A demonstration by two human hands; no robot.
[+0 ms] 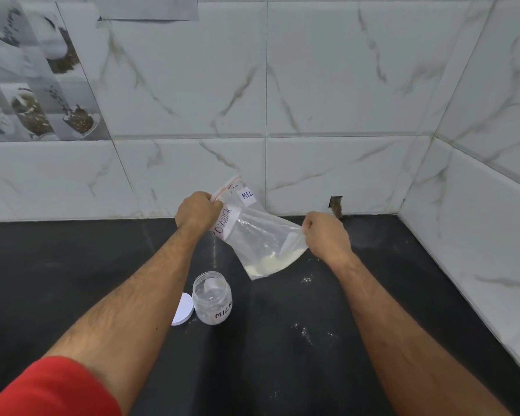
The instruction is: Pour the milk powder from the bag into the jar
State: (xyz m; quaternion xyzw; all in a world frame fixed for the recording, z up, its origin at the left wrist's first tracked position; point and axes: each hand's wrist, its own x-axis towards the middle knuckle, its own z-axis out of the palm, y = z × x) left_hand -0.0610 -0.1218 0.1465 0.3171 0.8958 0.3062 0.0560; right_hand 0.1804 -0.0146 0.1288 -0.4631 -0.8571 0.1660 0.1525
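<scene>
Left hand, right hand grip bag | label "POWDER" | jar "MILK"

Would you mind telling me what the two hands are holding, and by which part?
Both hold the clear plastic zip bag of milk powder: the left hand grips its zip-top end, the right hand pinches its right-hand edge.

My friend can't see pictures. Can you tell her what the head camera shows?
Two hands hold a clear bag of milk powder in the air, left hand near the zip end, right hand at a corner. Below on the black counter stands an open jar, beside its white lid.
</scene>
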